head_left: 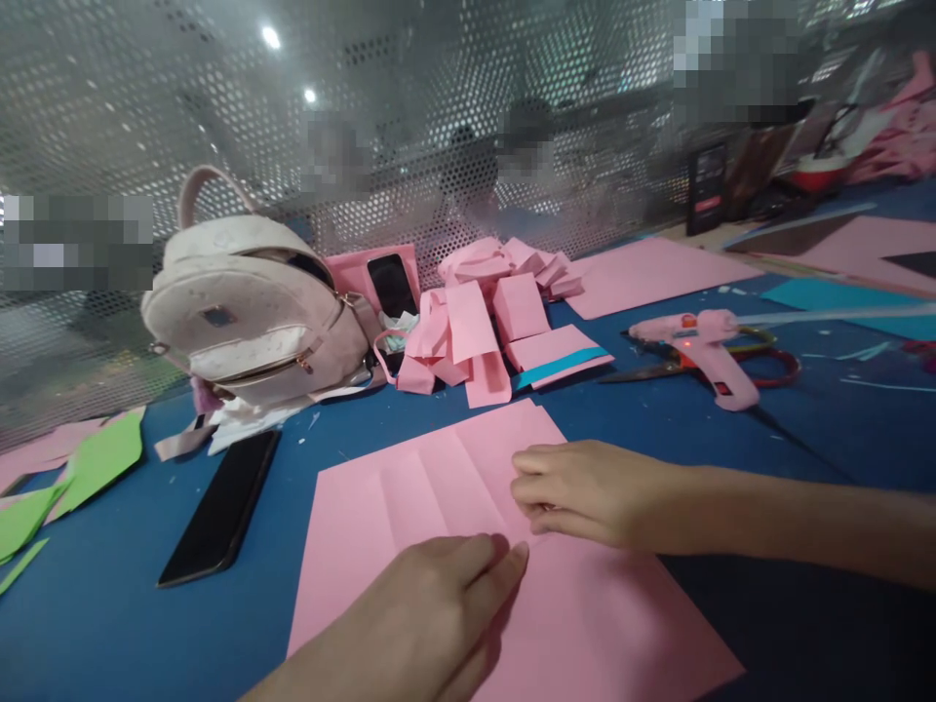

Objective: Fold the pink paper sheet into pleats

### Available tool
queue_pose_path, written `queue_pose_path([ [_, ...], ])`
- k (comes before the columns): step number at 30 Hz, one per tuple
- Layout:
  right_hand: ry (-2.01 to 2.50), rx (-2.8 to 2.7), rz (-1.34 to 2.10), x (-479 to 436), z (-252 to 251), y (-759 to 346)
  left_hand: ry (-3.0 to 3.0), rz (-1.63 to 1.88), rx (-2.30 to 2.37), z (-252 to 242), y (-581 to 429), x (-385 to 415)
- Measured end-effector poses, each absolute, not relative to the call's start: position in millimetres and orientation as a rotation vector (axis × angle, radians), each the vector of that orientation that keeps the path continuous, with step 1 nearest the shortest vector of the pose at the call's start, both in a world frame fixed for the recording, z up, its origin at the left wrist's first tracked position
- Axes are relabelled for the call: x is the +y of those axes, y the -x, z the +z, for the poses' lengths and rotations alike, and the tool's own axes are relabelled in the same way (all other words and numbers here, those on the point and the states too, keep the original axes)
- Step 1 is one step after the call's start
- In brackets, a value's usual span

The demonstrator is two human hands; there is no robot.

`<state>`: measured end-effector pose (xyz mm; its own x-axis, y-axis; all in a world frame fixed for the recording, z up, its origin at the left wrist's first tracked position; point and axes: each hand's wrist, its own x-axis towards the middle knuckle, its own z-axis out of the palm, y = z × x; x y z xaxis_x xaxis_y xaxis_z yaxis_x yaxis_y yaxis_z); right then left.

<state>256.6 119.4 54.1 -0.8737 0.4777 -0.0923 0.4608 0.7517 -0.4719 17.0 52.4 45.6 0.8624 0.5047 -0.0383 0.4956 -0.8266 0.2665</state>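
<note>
A large sheet of pink paper [351, 546] lies on the blue table in front of me, with several parallel creases across its upper half. My left hand [446, 604] is on the lower middle of the sheet, its fingers closed and its fingertips pinching at the crease line. Just beyond it, my right hand [570, 492] comes in from the right with curled fingers closed on the paper near its upper right edge. The two hands are close together but apart. The undersides of the fingers are hidden.
A pale backpack [249, 302] stands at the back left, a black phone [219, 507] in front of it. Folded pink paper pieces [468, 331] are piled behind the sheet. A pink glue gun [702, 341] lies over scissors [782, 366] at right. Green paper [102, 458] is far left.
</note>
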Motion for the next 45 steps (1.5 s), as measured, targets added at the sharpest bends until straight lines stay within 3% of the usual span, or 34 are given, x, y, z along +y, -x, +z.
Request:
queue_pose_path([
  [15, 1.015, -2.801, 0.963, 130, 63, -285, -2.728, -0.169, 0.751, 62, -54, 81],
  [29, 1.151, -2.89, 0.331, 117, 41, -273, -3.103, -0.121, 0.794, 40, -58, 67],
  [34, 1.174, -2.898, 0.282, 112, 42, -272, -3.205, 0.098, 0.745, 28, -35, 50],
  [45, 1.058, -2.873, 0.26, 108, 41, -275, -3.246, 0.14, 0.942, 32, 38, 7],
])
